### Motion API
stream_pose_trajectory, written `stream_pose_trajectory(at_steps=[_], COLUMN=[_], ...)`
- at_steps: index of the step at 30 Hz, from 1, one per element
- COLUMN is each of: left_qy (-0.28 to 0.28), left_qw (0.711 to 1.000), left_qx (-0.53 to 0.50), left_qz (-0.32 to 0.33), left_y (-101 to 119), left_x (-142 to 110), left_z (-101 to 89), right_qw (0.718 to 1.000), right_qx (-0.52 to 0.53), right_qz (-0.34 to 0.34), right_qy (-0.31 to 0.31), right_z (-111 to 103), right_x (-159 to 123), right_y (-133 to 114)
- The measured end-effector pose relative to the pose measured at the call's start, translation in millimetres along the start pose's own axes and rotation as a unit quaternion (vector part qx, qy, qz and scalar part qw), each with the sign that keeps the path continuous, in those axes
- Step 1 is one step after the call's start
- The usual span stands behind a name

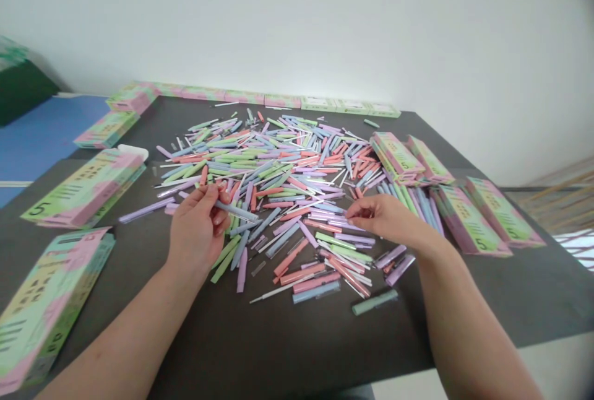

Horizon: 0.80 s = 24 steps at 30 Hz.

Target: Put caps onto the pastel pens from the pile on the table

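A wide, loose pile of pastel plastic pen parts (278,168) covers the middle of the dark grey table (297,338), with pink, green, lilac and blue barrels among thin white rods. My left hand (197,226) is shut on a pale blue pen barrel (237,210), which points right across the pile's near edge. My right hand (375,214) reaches in from the right, its fingertips pinched together over lilac and pink pieces. Whether those fingertips grip a thin piece is hard to tell. A lone green barrel (374,302) lies near the front, apart from the pile.
Pastel green-and-pink boxes marked 5 (83,188) lie on the table's left and right sides, and a row (278,101) lines its far edge. A white wall rises behind. A blue surface (41,140) and a dark green box (21,87) lie beyond the left corner.
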State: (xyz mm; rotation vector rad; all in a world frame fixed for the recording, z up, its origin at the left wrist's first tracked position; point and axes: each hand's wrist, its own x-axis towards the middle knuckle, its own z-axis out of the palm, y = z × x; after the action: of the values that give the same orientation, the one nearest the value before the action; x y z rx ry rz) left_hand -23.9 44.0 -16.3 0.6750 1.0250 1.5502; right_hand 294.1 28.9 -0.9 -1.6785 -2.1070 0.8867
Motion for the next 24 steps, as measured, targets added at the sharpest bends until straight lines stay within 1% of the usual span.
stream_pose_trajectory(at_steps=[2,4,8,11,15,18,22,24], left_qy=[0.004,0.008,0.013,0.015,0.014,0.014,0.019,0.02], left_qw=[1.0,1.0,1.0,1.0,1.0,1.0,0.999,0.999], left_qx=[0.005,0.01,0.02,0.018,0.017,0.015,0.009,0.007], left_qz=[-0.006,-0.009,-0.014,-0.014,-0.014,-0.02,-0.03,-0.035], left_y=[0,-1,-1,-1,-1,-1,-1,-1], left_x=[0,0,-1,-1,-2,-3,-3,-3], left_z=[0.2,0.5,1.0,1.0,1.2,1.6,2.3,2.2], right_qw=[0.999,0.998,0.996,0.994,0.991,0.992,0.982,0.975], right_qx=[-0.022,-0.047,-0.081,-0.093,-0.106,-0.076,-0.036,-0.043], right_qz=[0.001,-0.006,-0.039,-0.05,-0.061,-0.062,-0.055,-0.068], right_qy=[-0.03,-0.041,-0.016,0.004,0.044,0.08,0.176,0.207], right_z=[-1,0,12,24,34,35,30,27], right_x=[-2,-2,1,6,12,14,17,22], right_y=[0,-2,-9,-13,-16,-15,-8,-6])
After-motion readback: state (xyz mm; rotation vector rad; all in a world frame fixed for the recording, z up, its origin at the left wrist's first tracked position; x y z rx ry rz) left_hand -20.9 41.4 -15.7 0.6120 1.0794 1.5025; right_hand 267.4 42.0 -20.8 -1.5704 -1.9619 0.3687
